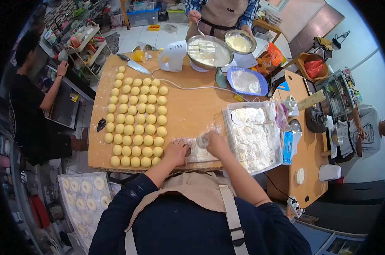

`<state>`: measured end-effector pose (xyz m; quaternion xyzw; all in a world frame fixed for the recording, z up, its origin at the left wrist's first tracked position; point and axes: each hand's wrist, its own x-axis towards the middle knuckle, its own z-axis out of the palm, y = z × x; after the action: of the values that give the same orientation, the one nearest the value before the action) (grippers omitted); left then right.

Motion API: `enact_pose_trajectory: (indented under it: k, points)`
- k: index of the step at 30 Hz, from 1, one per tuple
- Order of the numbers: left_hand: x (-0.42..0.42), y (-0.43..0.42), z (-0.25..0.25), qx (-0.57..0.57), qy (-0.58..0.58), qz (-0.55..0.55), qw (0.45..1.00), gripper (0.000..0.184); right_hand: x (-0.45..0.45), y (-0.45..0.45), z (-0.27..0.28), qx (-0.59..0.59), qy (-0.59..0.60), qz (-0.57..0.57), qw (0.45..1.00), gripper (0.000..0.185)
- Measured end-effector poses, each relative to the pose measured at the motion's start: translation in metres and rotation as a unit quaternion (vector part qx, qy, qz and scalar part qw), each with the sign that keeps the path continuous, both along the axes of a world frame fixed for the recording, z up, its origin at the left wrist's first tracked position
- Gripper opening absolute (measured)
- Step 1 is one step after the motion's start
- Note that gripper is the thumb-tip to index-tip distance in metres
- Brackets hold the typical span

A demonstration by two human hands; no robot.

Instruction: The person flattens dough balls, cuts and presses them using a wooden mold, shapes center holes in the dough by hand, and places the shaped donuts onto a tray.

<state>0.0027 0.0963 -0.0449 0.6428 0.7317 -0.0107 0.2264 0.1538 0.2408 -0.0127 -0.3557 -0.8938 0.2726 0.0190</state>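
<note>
On the floured front edge of the wooden table [192,102], my left hand [176,152] rests with its fingers curled by a small dark round object whose kind is unclear. My right hand [217,144] grips a small clear round cup or cutter [202,141] over a flat floured piece of dough [197,153]. Many yellow dough balls [138,117] sit in rows left of my hands. A large plastic tray [253,138] to the right holds white floured dough pieces.
Across the table a person in an apron [224,12] stirs a large bowl [209,52]. Beyond the balls lie a knife [135,64] and a white mixer [173,56]. A blue tub of flour [247,81] stands behind the tray. Ring-shaped dough [87,187] lies at lower left.
</note>
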Motion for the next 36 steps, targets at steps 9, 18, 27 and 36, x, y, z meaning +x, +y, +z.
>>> enact_pose_trajectory:
  k: [9, 18, 27, 36]
  points:
    - [0.0, 0.0, -0.001, 0.002, 0.002, -0.001, 1.0, 0.093, 0.004, -0.018, 0.008, 0.048, -0.097, 0.085, 0.99, 0.022]
    - [0.001, -0.003, -0.007, 0.039, 0.01, -0.001, 0.999, 0.091, -0.005, -0.029, -0.003, 0.068, -0.09, 0.129, 0.985, 0.015]
    - [0.0, -0.003, 0.0, 0.04, -0.014, 0.006, 0.999, 0.089, -0.002, -0.018, -0.001, 0.038, -0.052, 0.099, 0.993, 0.019]
    - [0.001, -0.001, 0.004, 0.016, 0.012, -0.011, 1.0, 0.086, 0.017, 0.003, 0.012, 0.029, -0.025, 0.045, 0.998, 0.029]
